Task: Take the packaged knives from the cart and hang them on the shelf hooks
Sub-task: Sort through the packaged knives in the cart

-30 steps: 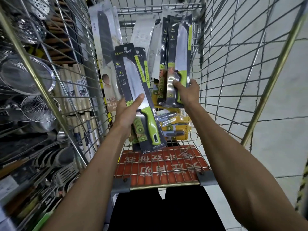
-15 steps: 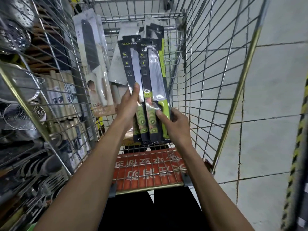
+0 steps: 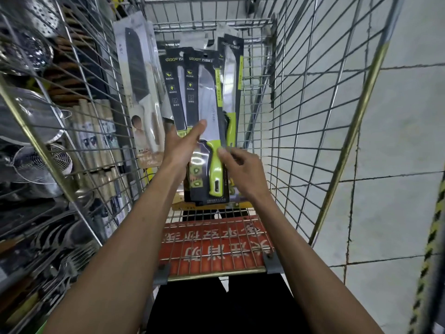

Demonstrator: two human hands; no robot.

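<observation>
Over the wire shopping cart, left hand grips black-carded green-handled knife packs; right hand pinches the front one.

Front black knife pack: white logo on top, roughly "RXF", then Chinese characters too small to read.
Black pack behind it: same logo.
Black pack at the right: same logo, blurred.
Red flap: two rows of white Chinese characters, upside down from here.
White knife pack: print unreadable.
</observation>
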